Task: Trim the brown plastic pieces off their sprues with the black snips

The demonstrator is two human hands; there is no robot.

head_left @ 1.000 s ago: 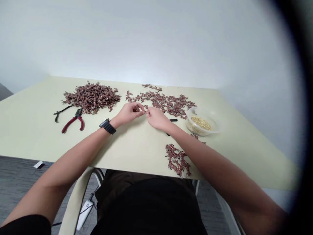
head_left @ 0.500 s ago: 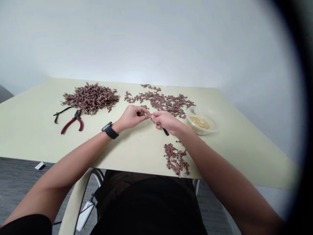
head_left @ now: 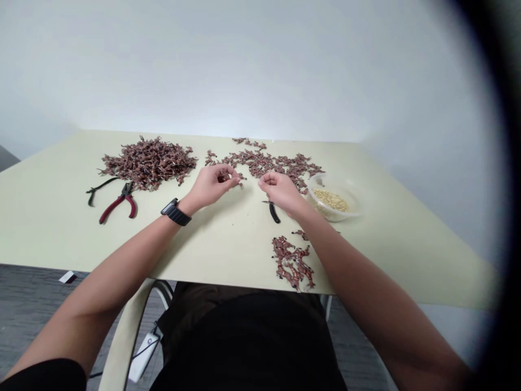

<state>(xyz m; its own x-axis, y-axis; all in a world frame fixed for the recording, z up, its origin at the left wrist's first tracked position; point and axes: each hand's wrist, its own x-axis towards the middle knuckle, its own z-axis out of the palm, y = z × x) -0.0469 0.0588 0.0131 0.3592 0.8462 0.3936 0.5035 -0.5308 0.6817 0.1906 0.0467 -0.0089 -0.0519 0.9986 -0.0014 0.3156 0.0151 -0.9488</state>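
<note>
My left hand [head_left: 214, 185] hovers over the table's middle with its fingers pinched on a small brown piece. My right hand [head_left: 280, 193] is a short way to its right, fingers curled, and grips a black-handled tool [head_left: 274, 212] whose handle sticks out below the palm. Just beyond both hands lies a loose spread of small brown pieces [head_left: 277, 163]. A black watch [head_left: 175, 212] sits on my left wrist.
A big heap of brown pieces [head_left: 148, 159] lies at the back left, with red-handled pliers [head_left: 116, 202] and a black tool [head_left: 100, 187] beside it. A clear bowl of pale grains [head_left: 334, 204] stands at the right. A small brown cluster [head_left: 293, 262] lies near the front edge of the table [head_left: 61, 217].
My hands were touching at the fingertips and have drawn apart. The left hand keeps a brown piece; the right moved a little right with the black tool.
</note>
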